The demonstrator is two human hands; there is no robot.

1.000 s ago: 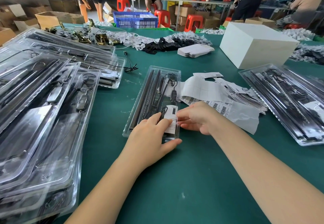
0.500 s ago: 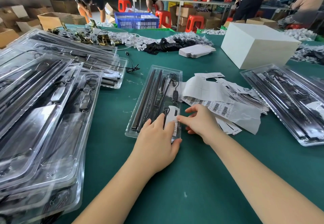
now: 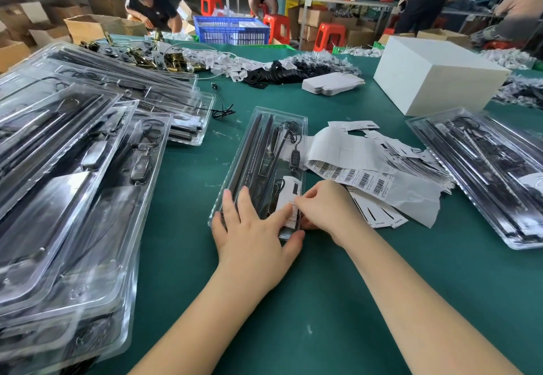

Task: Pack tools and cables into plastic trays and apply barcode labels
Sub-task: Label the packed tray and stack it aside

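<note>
1. The left hand [image 3: 252, 236] lies flat, fingers straight, on the near end of the clear plastic tray [image 3: 235, 169]; the right hand [image 3: 326, 207] pinches a white barcode label [image 3: 289, 208] at the tray's near right corner.
2. One tray sits mid-tabletop [image 3: 293, 301] — black rods and a cable inside.
3. Stacked filled trays [image 3: 73, 183] lie left; label sheets [image 3: 367, 169] right.
</note>
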